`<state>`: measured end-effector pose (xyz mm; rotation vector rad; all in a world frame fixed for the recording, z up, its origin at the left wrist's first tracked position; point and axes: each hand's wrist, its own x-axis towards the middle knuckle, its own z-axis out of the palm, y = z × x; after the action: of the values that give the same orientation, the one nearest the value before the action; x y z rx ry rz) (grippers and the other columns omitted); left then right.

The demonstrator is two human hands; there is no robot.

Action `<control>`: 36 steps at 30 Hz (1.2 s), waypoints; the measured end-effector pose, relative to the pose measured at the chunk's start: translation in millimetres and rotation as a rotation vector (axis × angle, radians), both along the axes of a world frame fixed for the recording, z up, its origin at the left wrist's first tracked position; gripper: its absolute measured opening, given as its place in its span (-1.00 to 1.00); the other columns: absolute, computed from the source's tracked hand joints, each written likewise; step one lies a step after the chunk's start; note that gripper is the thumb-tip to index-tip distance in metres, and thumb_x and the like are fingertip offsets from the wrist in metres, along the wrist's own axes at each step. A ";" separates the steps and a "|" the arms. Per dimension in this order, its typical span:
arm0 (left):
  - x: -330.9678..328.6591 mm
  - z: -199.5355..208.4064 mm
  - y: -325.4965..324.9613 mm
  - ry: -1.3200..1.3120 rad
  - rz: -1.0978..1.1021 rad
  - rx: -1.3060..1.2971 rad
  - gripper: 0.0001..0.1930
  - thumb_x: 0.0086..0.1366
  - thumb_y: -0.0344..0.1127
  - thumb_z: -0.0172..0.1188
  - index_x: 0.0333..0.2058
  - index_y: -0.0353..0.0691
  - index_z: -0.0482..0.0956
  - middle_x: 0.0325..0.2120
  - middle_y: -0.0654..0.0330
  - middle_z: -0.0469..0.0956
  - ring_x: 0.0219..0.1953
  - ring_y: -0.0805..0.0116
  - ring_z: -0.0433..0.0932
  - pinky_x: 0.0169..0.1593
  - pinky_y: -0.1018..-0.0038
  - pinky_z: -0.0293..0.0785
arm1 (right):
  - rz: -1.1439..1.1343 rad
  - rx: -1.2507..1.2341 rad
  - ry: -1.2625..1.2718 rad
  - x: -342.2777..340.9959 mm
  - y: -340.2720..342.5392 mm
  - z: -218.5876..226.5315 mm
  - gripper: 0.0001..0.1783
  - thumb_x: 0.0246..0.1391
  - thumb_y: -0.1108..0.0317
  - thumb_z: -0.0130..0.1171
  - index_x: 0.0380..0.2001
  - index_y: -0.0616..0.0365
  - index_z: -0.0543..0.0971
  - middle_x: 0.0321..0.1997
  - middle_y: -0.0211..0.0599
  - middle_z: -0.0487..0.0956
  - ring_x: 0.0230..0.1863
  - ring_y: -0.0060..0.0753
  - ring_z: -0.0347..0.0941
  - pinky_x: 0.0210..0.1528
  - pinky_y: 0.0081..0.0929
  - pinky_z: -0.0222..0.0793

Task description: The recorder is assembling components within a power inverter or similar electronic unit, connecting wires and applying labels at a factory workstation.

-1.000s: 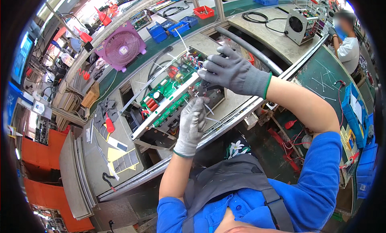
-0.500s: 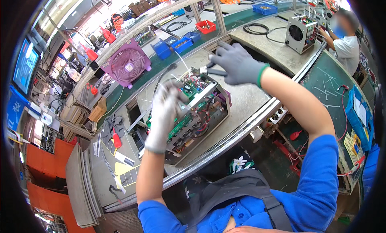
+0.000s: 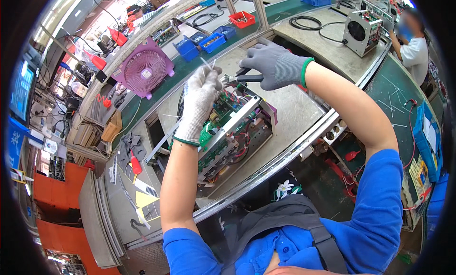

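My left hand (image 3: 199, 97), in a white glove, pinches a white cable tie (image 3: 206, 64) whose tail sticks up past the fingers. In the grey glove, my right hand (image 3: 274, 66) grips a pair of cutting pliers (image 3: 250, 78) by the dark handles. The metal jaws point left, close beside my left fingers; whether they touch the tie cannot be made out. Both hands are over the far end of an open metal chassis (image 3: 240, 147), tilted on the bench. Green circuit boards (image 3: 209, 132), wires and a metal crossbar show inside.
A purple fan (image 3: 145, 68) stands beyond the chassis, with blue screw bins (image 3: 213, 42) and a red bin (image 3: 242, 19) farther back. At left lie a red-handled tool (image 3: 136, 165) and grey cloth (image 3: 131, 147). A person (image 3: 413, 52) works at right behind a boxed unit (image 3: 362, 33).
My left hand has risen from over the boards to the cable tie at the far end. My right hand has shifted slightly left, bringing the pliers beside it.
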<state>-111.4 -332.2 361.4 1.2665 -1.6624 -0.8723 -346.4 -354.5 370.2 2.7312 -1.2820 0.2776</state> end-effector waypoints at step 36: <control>154.5 -49.9 100.9 -1.272 0.385 -0.522 -0.61 0.45 -0.11 -0.07 0.06 -0.21 0.53 0.03 -0.05 0.57 -0.07 -0.03 0.63 -0.07 0.13 0.56 | -0.190 0.859 -1.234 -0.4 134.3 -62.8 -0.43 0.08 -0.12 0.31 -0.20 0.24 0.54 -0.42 -0.34 0.52 -0.42 -0.53 0.43 -0.37 -0.53 0.37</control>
<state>43.1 -231.3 311.5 1.7634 -2.1789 0.7783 -346.8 -220.2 307.4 2.9860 -2.2915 2.0358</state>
